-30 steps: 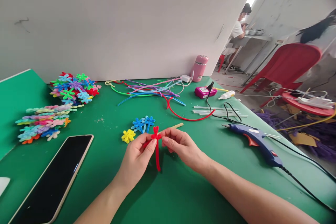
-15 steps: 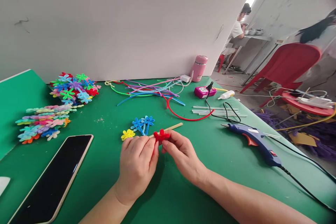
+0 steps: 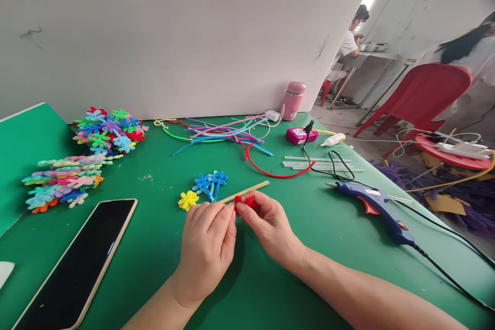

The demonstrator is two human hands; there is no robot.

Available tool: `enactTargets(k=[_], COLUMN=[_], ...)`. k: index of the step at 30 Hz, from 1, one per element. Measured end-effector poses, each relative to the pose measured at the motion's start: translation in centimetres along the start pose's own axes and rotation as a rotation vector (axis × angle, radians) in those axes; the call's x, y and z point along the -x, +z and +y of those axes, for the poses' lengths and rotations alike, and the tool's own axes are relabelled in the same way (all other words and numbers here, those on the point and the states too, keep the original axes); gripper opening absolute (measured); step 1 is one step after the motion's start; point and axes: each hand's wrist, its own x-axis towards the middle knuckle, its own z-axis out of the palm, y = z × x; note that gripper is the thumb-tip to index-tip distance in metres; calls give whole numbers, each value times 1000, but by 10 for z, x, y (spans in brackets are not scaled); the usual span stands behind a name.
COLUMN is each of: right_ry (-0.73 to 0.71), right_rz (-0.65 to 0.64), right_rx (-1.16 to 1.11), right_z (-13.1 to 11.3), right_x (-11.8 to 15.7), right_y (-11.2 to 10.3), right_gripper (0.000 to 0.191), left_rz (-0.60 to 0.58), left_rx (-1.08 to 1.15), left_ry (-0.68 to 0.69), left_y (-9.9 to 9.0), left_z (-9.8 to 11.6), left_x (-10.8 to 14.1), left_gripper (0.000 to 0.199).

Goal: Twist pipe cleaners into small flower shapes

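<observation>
Between my fingertips is a small red pipe-cleaner flower [image 3: 238, 199], mostly covered by the fingers. My left hand [image 3: 209, 242] is closed, pinching its left side. My right hand [image 3: 273, 224] is closed too, with thumb and forefinger pressed on its right petals. Just beyond the hands a thin wooden stick [image 3: 251, 189] lies slanted, its near end hidden behind the left hand. Blue pipe-cleaner flowers [image 3: 211, 183] with stems and a yellow pipe-cleaner flower [image 3: 188, 200] lie to the left of the stick.
Loose pipe cleaners [image 3: 224, 131] spread at the back; finished flowers [image 3: 110, 129] pile up at left, by a phone [image 3: 81, 263]. At right lie a glue gun [image 3: 371, 203] with cord, glue sticks [image 3: 320, 164], a white bottle [image 3: 333, 139], and a pink flask [image 3: 294, 100]. People sit beyond.
My right thumb has moved up and left over the red flower, which is turned and more covered now. Both hands have shifted slightly right.
</observation>
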Motion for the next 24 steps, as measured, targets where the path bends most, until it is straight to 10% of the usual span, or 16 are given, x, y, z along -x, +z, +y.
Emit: enactTargets(k=[10, 18, 24], right_ry=[-4, 269, 173], right_rz=[-81, -239, -173], right_rx=[150, -24, 70], right_z=[-9, -24, -23], right_x=[-6, -11, -14], right_y=[-12, -17, -21], right_gripper=[21, 16, 17], left_rz=[-351, -553, -442], left_rx=[1080, 1400, 1179], left_ry=[-975, -1009, -958], left_y=[-4, -12, -6], left_z=[-3, -9, -10], left_x=[-9, -17, -13], left_gripper=[19, 18, 20])
